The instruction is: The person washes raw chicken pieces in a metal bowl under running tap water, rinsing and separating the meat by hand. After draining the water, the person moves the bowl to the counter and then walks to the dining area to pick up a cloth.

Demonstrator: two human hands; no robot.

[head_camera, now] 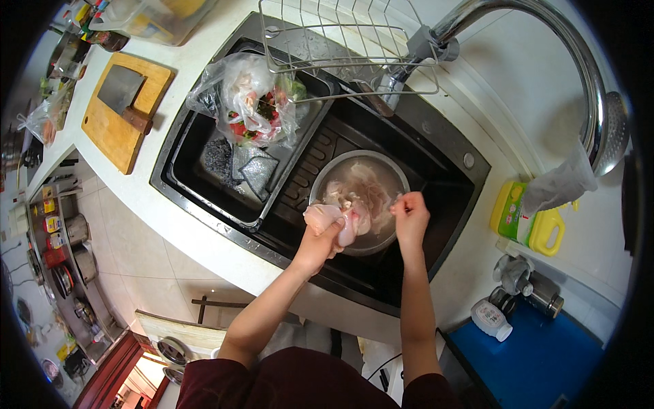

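A round metal bowl (319, 176) of cloudy water stands in the right basin of the dark double sink (429, 163). Raw chicken pieces (334, 191) show in and above the water. My left hand (316, 249) grips a raw chicken piece (323, 217) over the bowl's near left rim, its thumb on top. Pale pink meat also bulges out on the right of that thumb. Over the right rim, my right hand (413, 217) is curled with its fingertips pinched together. Whether something small is between those fingertips cannot be made out.
The left basin holds a plastic bag of scraps (260, 110) and scrubbing cloths (253, 168). A wire rack (352, 56) and the faucet (552, 25) overhang the sink. A cleaver (122, 92) rests on a wooden cutting board (110, 130) at left. A yellow detergent jug (546, 232) stands right.
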